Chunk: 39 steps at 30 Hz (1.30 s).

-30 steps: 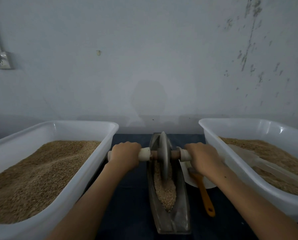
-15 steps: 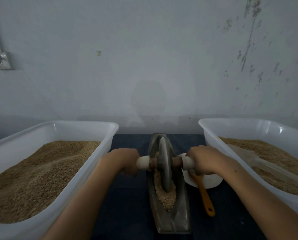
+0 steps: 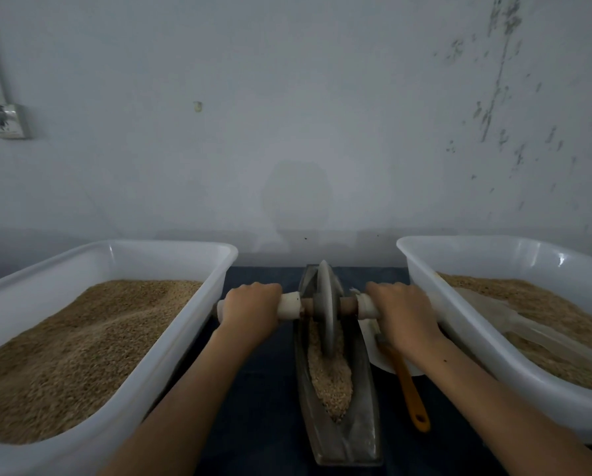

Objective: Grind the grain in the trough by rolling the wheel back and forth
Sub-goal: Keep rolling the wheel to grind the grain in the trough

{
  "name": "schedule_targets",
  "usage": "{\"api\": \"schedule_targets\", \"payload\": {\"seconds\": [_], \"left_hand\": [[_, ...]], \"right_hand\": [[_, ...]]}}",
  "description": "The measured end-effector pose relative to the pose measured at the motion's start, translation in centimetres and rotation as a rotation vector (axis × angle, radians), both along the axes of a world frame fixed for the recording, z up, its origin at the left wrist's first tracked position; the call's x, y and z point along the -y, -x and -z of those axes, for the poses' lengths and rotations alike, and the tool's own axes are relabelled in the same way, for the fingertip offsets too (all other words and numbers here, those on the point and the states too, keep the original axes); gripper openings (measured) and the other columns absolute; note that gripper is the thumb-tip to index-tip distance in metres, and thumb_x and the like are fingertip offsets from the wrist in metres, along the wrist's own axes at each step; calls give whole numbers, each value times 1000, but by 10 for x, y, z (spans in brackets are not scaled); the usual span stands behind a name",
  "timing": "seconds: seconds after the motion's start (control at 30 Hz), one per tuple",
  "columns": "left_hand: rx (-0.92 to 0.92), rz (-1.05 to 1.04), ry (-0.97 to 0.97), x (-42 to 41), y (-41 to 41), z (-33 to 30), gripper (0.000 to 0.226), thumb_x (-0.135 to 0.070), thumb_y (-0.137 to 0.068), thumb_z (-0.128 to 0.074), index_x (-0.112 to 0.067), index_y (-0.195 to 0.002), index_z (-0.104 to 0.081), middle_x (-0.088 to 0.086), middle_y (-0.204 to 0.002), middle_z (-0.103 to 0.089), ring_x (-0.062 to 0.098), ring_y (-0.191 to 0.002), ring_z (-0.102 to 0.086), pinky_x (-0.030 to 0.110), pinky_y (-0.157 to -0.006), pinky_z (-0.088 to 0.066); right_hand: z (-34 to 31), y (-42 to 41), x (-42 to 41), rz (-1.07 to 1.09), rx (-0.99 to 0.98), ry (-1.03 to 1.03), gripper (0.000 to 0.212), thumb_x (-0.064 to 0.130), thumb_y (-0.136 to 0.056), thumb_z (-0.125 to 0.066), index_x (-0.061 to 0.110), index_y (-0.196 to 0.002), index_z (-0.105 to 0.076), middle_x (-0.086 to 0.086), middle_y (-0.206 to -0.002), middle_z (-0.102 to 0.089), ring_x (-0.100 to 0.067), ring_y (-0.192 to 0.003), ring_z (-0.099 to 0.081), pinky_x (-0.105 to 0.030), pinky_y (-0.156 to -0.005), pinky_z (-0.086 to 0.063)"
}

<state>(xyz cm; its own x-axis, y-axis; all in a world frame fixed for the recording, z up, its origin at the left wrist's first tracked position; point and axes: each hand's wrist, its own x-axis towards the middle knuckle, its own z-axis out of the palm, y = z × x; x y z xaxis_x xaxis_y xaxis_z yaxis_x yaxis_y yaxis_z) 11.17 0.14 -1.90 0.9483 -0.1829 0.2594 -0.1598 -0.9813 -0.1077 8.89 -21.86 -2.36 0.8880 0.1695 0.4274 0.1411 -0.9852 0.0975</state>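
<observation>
A narrow grey boat-shaped trough (image 3: 365, 427) lies lengthwise on the dark table in front of me. Pale grain (image 3: 332, 379) fills its middle. A grey grinding wheel (image 3: 325, 307) stands upright in the far half of the trough, on an axle with white handles at both ends. My left hand (image 3: 251, 312) grips the left handle. My right hand (image 3: 404, 316) grips the right handle and hides most of it.
A white tub (image 3: 184, 338) full of brown grain stands at the left. Another white tub (image 3: 459, 321) at the right holds grain and a clear scoop (image 3: 514, 321). A white dish (image 3: 380, 359) and an orange-handled tool (image 3: 411, 393) lie right of the trough. A wall is close behind.
The wheel rolled toward me half a second ago and has now rolled back away to the far half of the trough. Both hands kept their grip on the handles.
</observation>
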Motion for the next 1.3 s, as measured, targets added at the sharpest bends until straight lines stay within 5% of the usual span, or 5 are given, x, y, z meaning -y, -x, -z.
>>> {"api": "schedule_targets", "payload": {"seconds": [0.47,0.83,0.97,1.2,1.3], "left_hand": [[-469,55,-10,-7,-4,-12,49,-29,-78,-74,-16,-122,-56,5,-110,-64,16,-85,-54,30,-77,-44],[49,7,-35,5,1,-2,25,-24,-88,-58,-19,-112,-51,3,-106,-62,22,-95,-60,31,-74,-41],[83,23,-72,6,1,-2,26,-23,-88,-58,-19,-113,-51,3,-106,-62,21,-95,-60,31,-74,-41],[-437,62,-3,-7,-3,-11,45,-28,-77,-73,-17,-118,-58,4,-108,-64,18,-91,-59,31,-79,-45],[-487,62,13,-8,-4,-11,45,-26,-76,-75,-18,-117,-59,2,-105,-66,17,-89,-61,32,-80,-48]], "right_hand": [[-34,6,3,33,-587,108,31,15,-85,-64,18,-116,-61,-1,-96,-61,-16,-87,-61,-25,-71,-44],[-4,-3,2,25,-114,-16,20,16,-81,-64,25,-94,-52,5,-96,-62,-18,-95,-60,-27,-76,-38],[-8,-2,5,32,-208,-9,21,19,-80,-66,25,-94,-52,4,-97,-63,-19,-95,-62,-29,-78,-43],[-31,5,3,33,-533,128,29,16,-85,-63,18,-114,-63,-2,-101,-64,-18,-90,-62,-27,-73,-48],[-34,6,3,54,-594,146,31,13,-85,-63,17,-116,-62,-3,-102,-64,-17,-91,-63,-25,-69,-45]]}}
